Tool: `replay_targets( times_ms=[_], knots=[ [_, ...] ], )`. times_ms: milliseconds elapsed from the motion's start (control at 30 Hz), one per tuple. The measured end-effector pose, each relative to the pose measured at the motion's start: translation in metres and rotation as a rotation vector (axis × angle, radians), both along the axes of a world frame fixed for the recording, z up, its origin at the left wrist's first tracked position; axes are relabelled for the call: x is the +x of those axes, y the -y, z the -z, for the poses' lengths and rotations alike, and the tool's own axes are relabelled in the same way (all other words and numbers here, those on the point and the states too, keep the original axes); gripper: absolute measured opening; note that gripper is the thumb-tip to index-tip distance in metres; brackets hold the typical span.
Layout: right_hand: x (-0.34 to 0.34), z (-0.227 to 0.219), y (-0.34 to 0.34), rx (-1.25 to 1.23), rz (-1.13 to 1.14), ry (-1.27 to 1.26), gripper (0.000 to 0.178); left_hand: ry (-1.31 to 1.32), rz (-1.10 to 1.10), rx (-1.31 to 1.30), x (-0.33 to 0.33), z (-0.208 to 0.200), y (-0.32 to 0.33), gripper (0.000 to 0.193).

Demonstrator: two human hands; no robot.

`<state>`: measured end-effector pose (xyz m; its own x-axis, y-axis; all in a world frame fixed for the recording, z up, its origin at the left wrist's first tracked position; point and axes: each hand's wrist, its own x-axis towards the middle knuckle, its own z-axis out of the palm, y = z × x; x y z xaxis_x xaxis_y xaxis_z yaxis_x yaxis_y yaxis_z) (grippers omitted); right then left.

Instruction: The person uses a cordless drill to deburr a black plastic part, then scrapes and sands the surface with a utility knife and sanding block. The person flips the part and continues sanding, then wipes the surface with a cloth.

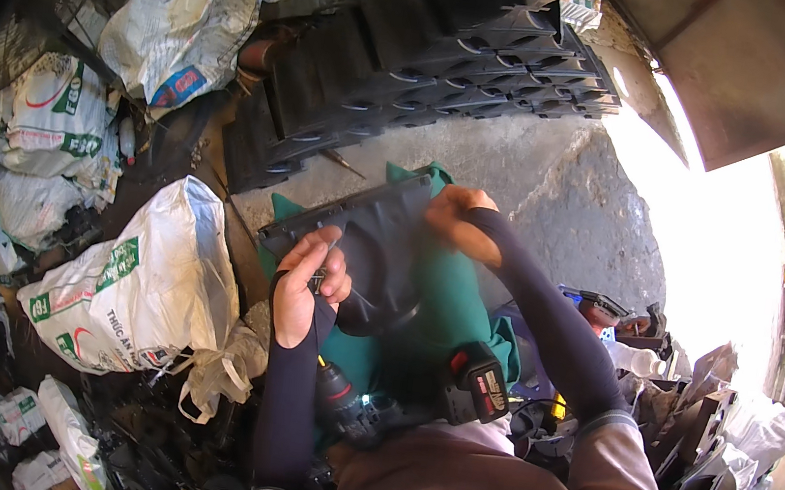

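Note:
A black moulded plastic panel (pixel 377 248) with a round recess lies across my green-trousered knees. Over its left part is my left hand (pixel 306 283), palm up with the fingers curled in. Something small and dark shows between those fingers, too small to name. At the panel's upper right corner, my right hand (pixel 465 223) is closed and slightly blurred; its fingertips are hidden, so what it grips does not show. A cordless drill (pixel 356 409) rests in my lap with its light on, and its red-and-black battery (pixel 483 384) points to the right.
Stacked black plastic panels (pixel 417 60) form a long row ahead. White printed sacks (pixel 140 281) crowd the left side, with a brown bag (pixel 233 363) beside them. At right sits a pile of tools and scrap (pixel 636 356). Grey concrete floor (pixel 559 188) lies beyond my knees.

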<state>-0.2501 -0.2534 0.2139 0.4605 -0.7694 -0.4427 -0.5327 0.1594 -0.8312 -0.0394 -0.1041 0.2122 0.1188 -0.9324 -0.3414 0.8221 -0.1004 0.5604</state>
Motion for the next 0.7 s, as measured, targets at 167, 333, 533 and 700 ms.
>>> replay_targets(
  times_ms=[167,333,533,700],
  knots=[
    [0.005,-0.02,-0.021,-0.292,0.087,-0.142,0.024,0.053,0.019,0.034,-0.003,-0.004,-0.005,0.021],
    [0.022,-0.035,-0.089,-0.578,-0.004,0.171,0.031,0.137,0.039,0.072,-0.018,-0.005,-0.013,0.01],
    [0.033,-0.051,-0.118,-0.021,0.052,0.462,0.017,0.429,-0.026,0.035,-0.034,-0.007,-0.018,0.009],
    [0.039,-0.051,-0.116,0.187,0.124,0.656,0.014,0.233,0.091,0.13,-0.028,-0.008,-0.019,0.018]
  ],
)
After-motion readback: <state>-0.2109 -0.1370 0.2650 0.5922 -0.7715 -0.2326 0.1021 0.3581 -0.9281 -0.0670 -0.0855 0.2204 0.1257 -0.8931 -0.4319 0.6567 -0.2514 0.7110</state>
